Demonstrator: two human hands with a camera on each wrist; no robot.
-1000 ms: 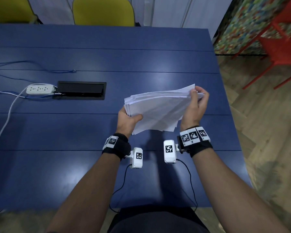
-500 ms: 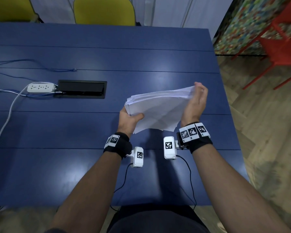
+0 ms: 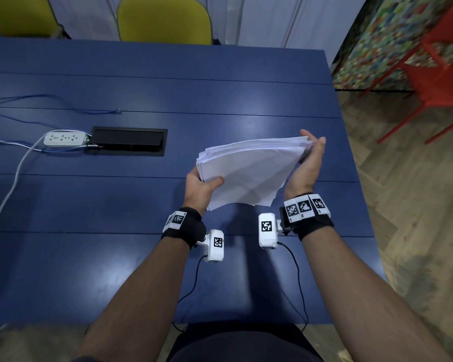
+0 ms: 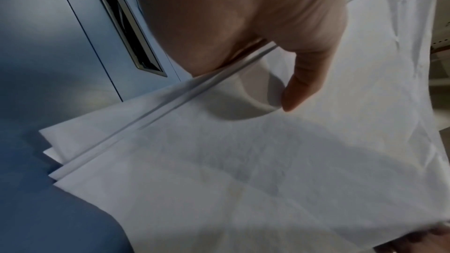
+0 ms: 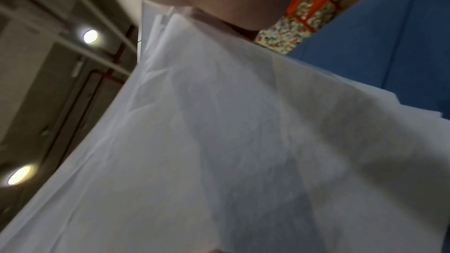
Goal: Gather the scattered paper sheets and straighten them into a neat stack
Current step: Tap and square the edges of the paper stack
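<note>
A loose bundle of white paper sheets (image 3: pixel 249 171) hangs in the air above the blue table (image 3: pixel 141 74), its near edges uneven. My left hand (image 3: pixel 203 186) grips the bundle's left edge, thumb on top and fingers hidden beneath. In the left wrist view the thumb (image 4: pixel 299 88) lies on the top sheet of the paper sheets (image 4: pixel 243 161). My right hand (image 3: pixel 307 163) stands flat and straight against the bundle's right edge, palm to the sheets. In the right wrist view the paper sheets (image 5: pixel 243 151) fill most of the picture, blurred.
A white power strip (image 3: pixel 64 138) with cables and a black cable hatch (image 3: pixel 128 141) lie at the table's left. Yellow chairs (image 3: pixel 164 20) stand behind the table. A red chair (image 3: pixel 434 74) stands on the wooden floor to the right.
My right hand let go of the sheets' far right corner and now lies flat against the right edge. The bundle's right side looks more even. The left hand kept its grip.
</note>
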